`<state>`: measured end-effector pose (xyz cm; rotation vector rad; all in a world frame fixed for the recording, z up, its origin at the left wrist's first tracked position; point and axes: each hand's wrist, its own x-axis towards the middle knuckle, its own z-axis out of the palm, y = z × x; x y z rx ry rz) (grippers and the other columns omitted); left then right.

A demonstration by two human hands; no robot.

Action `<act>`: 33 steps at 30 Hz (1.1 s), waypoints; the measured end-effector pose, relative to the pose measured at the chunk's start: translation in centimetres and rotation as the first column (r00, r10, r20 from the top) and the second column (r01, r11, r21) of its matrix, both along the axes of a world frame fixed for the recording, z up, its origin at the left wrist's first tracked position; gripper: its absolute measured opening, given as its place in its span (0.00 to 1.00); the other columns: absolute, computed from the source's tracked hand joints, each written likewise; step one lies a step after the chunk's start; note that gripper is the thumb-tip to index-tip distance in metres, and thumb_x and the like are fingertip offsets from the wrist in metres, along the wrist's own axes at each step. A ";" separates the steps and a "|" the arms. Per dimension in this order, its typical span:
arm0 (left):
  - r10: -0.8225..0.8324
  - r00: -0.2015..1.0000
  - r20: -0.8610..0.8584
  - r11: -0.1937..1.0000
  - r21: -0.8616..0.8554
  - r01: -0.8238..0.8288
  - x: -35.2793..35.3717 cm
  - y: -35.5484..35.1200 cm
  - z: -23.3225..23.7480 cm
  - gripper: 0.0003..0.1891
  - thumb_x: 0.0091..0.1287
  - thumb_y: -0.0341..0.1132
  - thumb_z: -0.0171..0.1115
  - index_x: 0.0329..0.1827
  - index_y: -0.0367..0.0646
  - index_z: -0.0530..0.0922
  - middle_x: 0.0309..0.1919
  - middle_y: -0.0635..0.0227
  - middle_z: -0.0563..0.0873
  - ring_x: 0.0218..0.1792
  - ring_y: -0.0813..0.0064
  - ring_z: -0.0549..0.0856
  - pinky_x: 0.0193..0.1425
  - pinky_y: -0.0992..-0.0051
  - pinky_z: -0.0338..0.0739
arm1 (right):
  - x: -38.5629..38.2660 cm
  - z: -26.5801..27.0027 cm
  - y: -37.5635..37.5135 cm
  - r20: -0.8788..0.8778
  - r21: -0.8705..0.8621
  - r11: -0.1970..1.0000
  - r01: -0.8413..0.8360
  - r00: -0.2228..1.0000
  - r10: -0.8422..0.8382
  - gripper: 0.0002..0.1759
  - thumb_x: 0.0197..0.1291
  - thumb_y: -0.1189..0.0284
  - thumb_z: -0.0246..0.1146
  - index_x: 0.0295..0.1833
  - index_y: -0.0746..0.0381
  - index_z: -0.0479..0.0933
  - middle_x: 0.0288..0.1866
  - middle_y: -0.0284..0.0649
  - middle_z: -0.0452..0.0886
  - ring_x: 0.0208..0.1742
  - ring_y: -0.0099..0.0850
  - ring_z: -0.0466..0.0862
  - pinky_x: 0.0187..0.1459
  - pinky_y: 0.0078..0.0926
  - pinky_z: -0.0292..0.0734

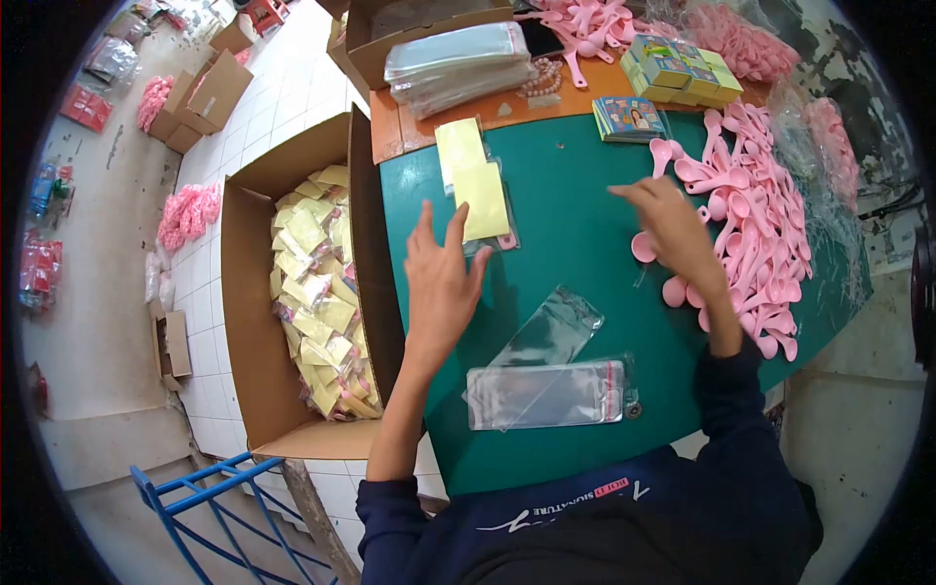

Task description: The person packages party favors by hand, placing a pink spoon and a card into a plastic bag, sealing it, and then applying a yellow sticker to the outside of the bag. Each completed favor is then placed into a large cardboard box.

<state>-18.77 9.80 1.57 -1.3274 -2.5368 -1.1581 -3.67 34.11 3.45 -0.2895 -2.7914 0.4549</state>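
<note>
My left hand [439, 288] is open, its fingers spread just below two packed clear bags with pale yellow cards. The nearer packed bag [481, 200] overlaps the farther one [460, 146], and a bit of pink shows at its lower corner. My right hand [668, 229] hovers over the left edge of a pile of pink spoons [746, 224], index finger stretched to the left; its other fingers are partly hidden. Beside it a spoon bowl [642, 247] shows on the green table. Closer to my body lies a stack of flat clear bags [546, 395], with a loose clear bag [556, 327] partly under it.
Left of the table stands a deep cardboard box [366, 283] holding many yellow-carded packets. At the back are more clear bags [458, 58], a small card stack [629, 119] and bundled cards [678, 70]. A blue metal rack [210, 487] stands at lower left.
</note>
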 end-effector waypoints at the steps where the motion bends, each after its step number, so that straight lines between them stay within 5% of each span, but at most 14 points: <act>1: 0.004 0.996 -0.086 0.999 -0.033 -0.007 0.2 0.3 0.7 0.19 0.61 0.30 0.63 0.55 0.39 0.73 0.47 0.54 0.77 0.44 0.56 0.80 0.44 0.65 0.76 | 0.9 -0.4 2.5 0.102 0.134 0.991 0.006 0.995 -0.019 0.24 0.46 0.83 0.59 0.52 0.58 0.76 0.44 0.41 0.77 0.48 0.42 0.75 0.48 0.37 0.71; 2: 0.004 0.986 -0.168 0.998 -0.068 -0.015 0.7 0.7 1.1 0.17 0.61 0.30 0.63 0.53 0.40 0.74 0.45 0.54 0.77 0.43 0.55 0.80 0.44 0.65 0.76 | 1.8 -1.0 4.0 0.129 0.125 0.992 -0.014 0.992 -0.002 0.22 0.46 0.82 0.60 0.50 0.58 0.76 0.44 0.41 0.76 0.48 0.42 0.75 0.48 0.37 0.71; 3: -0.107 0.988 0.111 0.990 -0.077 0.116 2.0 0.7 1.3 0.14 0.60 0.31 0.64 0.48 0.40 0.74 0.41 0.55 0.76 0.42 0.55 0.79 0.45 0.64 0.75 | 2.6 -1.6 5.3 0.161 0.113 0.993 -0.035 0.987 0.017 0.21 0.45 0.81 0.61 0.49 0.58 0.77 0.44 0.40 0.76 0.48 0.41 0.74 0.48 0.37 0.70; 5: -0.151 0.980 0.132 0.959 -0.220 0.177 6.1 0.4 0.2 0.20 0.56 0.33 0.68 0.50 0.38 0.73 0.41 0.56 0.75 0.43 0.57 0.78 0.48 0.65 0.74 | 3.3 -2.2 6.0 0.176 0.084 0.995 -0.048 0.984 0.033 0.19 0.43 0.82 0.63 0.45 0.60 0.76 0.43 0.41 0.75 0.48 0.41 0.73 0.48 0.37 0.70; 11: -0.181 0.863 0.472 0.977 -0.012 0.211 8.5 -0.8 -2.6 0.24 0.54 0.24 0.66 0.55 0.39 0.72 0.35 0.61 0.77 0.39 0.62 0.79 0.47 0.65 0.74 | 4.3 -2.0 4.9 0.088 0.043 0.999 0.020 0.996 -0.024 0.13 0.45 0.81 0.64 0.39 0.63 0.72 0.43 0.41 0.73 0.47 0.40 0.71 0.49 0.37 0.68; 13: -0.235 0.908 0.346 0.964 -0.036 0.264 8.0 -1.1 -2.1 0.22 0.55 0.25 0.67 0.54 0.40 0.73 0.34 0.62 0.81 0.38 0.65 0.81 0.45 0.69 0.76 | 4.1 -1.2 4.3 0.010 -0.006 1.000 -0.003 1.000 0.003 0.12 0.50 0.79 0.62 0.42 0.64 0.72 0.43 0.41 0.73 0.46 0.39 0.72 0.47 0.35 0.69; 14: -0.260 0.922 0.286 0.957 -0.052 0.286 8.0 -1.4 -2.0 0.22 0.55 0.25 0.67 0.53 0.40 0.73 0.33 0.63 0.83 0.37 0.66 0.82 0.43 0.70 0.77 | 4.0 -0.6 3.7 -0.035 -0.140 0.990 0.020 0.999 -0.025 0.12 0.52 0.79 0.62 0.43 0.64 0.72 0.43 0.41 0.74 0.45 0.39 0.73 0.47 0.34 0.69; 16: -0.242 0.859 0.451 0.959 -0.021 0.282 8.1 -1.6 -2.1 0.18 0.56 0.25 0.67 0.50 0.40 0.75 0.34 0.62 0.85 0.36 0.67 0.85 0.41 0.72 0.79 | 4.2 0.9 1.0 -0.097 -0.407 0.911 0.059 0.990 -0.107 0.12 0.55 0.78 0.60 0.46 0.65 0.70 0.43 0.41 0.74 0.45 0.40 0.75 0.48 0.32 0.70; 17: -0.239 0.820 0.520 0.960 -0.002 0.280 8.0 -1.5 -2.0 0.16 0.57 0.26 0.66 0.48 0.40 0.76 0.34 0.62 0.86 0.35 0.68 0.86 0.39 0.73 0.80 | 4.4 1.2 0.2 -0.091 -0.421 0.904 0.079 0.987 -0.129 0.09 0.61 0.74 0.58 0.46 0.65 0.73 0.39 0.41 0.76 0.37 0.33 0.77 0.36 0.28 0.71; 20: -0.186 0.761 0.622 0.979 0.051 0.197 8.2 -1.4 -2.4 0.09 0.59 0.26 0.65 0.41 0.37 0.76 0.37 0.60 0.87 0.37 0.69 0.88 0.40 0.74 0.81 | 5.3 2.5 -2.8 -0.054 -0.401 0.913 -0.081 0.996 0.065 0.09 0.59 0.74 0.60 0.45 0.64 0.75 0.35 0.40 0.76 0.36 0.32 0.77 0.36 0.28 0.71; 24: -0.277 0.758 0.591 0.956 0.092 0.277 8.3 -1.6 -2.3 0.08 0.60 0.26 0.65 0.38 0.35 0.74 0.42 0.58 0.86 0.43 0.70 0.87 0.44 0.73 0.81 | 7.0 3.8 -4.9 0.237 -0.565 0.819 -0.097 0.932 0.274 0.11 0.57 0.73 0.62 0.44 0.64 0.75 0.36 0.44 0.75 0.39 0.38 0.77 0.37 0.31 0.71; 29: -0.346 0.728 0.592 0.937 0.178 0.300 7.6 -2.5 0.3 0.06 0.63 0.24 0.61 0.36 0.33 0.72 0.47 0.53 0.84 0.48 0.69 0.85 0.50 0.74 0.80 | 9.2 2.1 -5.3 0.298 -0.398 0.917 -0.010 0.944 0.140 0.10 0.55 0.72 0.63 0.43 0.63 0.76 0.34 0.43 0.75 0.37 0.40 0.77 0.38 0.33 0.71; 32: -0.350 0.631 0.692 0.936 0.226 0.271 6.1 -3.5 1.0 0.05 0.66 0.25 0.58 0.36 0.34 0.70 0.39 0.57 0.85 0.45 0.71 0.86 0.49 0.72 0.81 | 9.8 1.9 -5.3 0.228 -0.349 0.937 0.025 0.972 0.059 0.12 0.55 0.75 0.62 0.47 0.61 0.77 0.35 0.43 0.75 0.38 0.41 0.78 0.40 0.33 0.71; 33: -0.366 0.500 0.785 0.928 0.268 0.259 5.7 -3.8 1.0 0.06 0.68 0.26 0.57 0.40 0.35 0.68 0.40 0.55 0.86 0.45 0.73 0.85 0.49 0.74 0.80 | 10.0 1.7 -5.4 0.191 -0.337 0.941 0.029 0.981 0.038 0.13 0.55 0.76 0.62 0.48 0.61 0.77 0.35 0.43 0.76 0.38 0.41 0.78 0.41 0.33 0.72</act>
